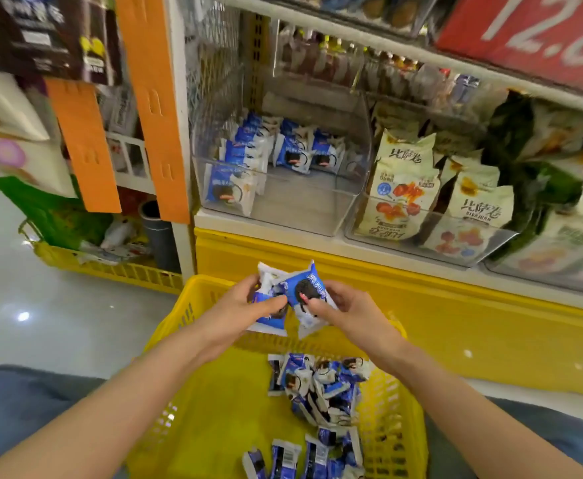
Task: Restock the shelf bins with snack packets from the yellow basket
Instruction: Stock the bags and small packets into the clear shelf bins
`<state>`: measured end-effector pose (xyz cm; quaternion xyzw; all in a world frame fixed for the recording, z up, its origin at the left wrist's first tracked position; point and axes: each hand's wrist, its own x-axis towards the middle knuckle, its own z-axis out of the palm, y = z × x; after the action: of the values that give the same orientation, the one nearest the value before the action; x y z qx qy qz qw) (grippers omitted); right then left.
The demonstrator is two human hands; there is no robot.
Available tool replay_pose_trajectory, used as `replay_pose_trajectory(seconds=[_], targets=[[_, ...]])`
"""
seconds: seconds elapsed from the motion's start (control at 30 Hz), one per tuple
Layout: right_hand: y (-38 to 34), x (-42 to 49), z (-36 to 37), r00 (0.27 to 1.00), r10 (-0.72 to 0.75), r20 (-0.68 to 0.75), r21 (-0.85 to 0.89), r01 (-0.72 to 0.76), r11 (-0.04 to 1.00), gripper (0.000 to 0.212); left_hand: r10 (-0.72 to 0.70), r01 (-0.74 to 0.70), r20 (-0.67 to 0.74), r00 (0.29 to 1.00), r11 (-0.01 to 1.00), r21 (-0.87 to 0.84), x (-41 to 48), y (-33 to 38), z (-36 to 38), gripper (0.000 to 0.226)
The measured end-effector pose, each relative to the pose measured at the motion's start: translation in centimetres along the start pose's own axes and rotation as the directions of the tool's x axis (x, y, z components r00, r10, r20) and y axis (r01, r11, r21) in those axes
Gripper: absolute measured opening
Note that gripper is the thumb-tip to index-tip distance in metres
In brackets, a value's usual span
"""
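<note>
Above the far rim of the yellow basket (pixel 214 392), my left hand (pixel 248 302) and my right hand (pixel 345 309) together hold a small bunch of blue-and-white snack packets (pixel 304 288). Each hand grips a side of the bunch. Several more of the same packets (pixel 317 392) lie loose in the basket below. On the shelf ahead stands a clear plastic bin (pixel 283 198) with several matching blue packets (pixel 248 160) upright at its left and back; its front right part is bare.
A second clear bin (pixel 431 236) to the right holds cream-coloured snack bags. Green packets fill the far right. Orange price strips (pixel 152 98) hang at the shelf's left post. Another yellow crate (pixel 110 267) sits on the floor at left. The shelf base (pixel 456 323) is yellow.
</note>
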<state>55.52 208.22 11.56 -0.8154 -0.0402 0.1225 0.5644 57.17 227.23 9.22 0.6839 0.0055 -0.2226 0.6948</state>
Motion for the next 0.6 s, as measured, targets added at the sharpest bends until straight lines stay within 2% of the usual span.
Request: replay_pose_trajectory(seconds=[0.1,0.17,0.23,0.33,0.43,0.5,0.6], targets=[[-3.3,1.3,-1.4,0.997,-0.058,-0.056,0.004,0.058,0.998,0.016,0.116,-0.111,-0.021,0.993,0.980,0.168,0.0,2.7,-1.8,0.031],[-5.8,2.8,-2.5,0.986,-0.111,-0.122,-0.026,0.109,0.994,0.019,0.166,-0.154,-0.031,0.986,0.957,0.247,0.1,4.1,-3.1,0.031],[-8.5,4.5,-3.4,0.964,-0.181,-0.196,-0.086,0.167,0.982,0.023,0.202,-0.176,-0.071,0.977,0.946,0.272,0.3,5.1,-4.3,0.030],[-11.6,8.1,-4.2,0.909,-0.306,-0.282,-0.272,0.230,0.934,0.020,0.241,-0.203,-0.139,0.961,0.949,0.242,0.9,6.1,-5.5,0.040],[-13.2,13.0,-4.5,0.867,-0.365,-0.340,-0.495,0.165,0.853,0.029,0.293,-0.262,-0.208,0.933,0.951,0.167,1.6,7.0,-6.3,0.033],[-13.4,16.3,-4.6,0.884,-0.327,-0.333,-0.607,0.065,0.792,0.040,0.307,-0.283,-0.249,0.918,0.950,0.128,2.1,7.5,-6.8,0.029],[-12.7,20.5,-4.6,0.936,-0.263,-0.233,-0.750,0.000,0.661,0.045,0.304,-0.296,-0.289,0.908,0.953,0.073,2.6,8.1,-7.8,0.035]])
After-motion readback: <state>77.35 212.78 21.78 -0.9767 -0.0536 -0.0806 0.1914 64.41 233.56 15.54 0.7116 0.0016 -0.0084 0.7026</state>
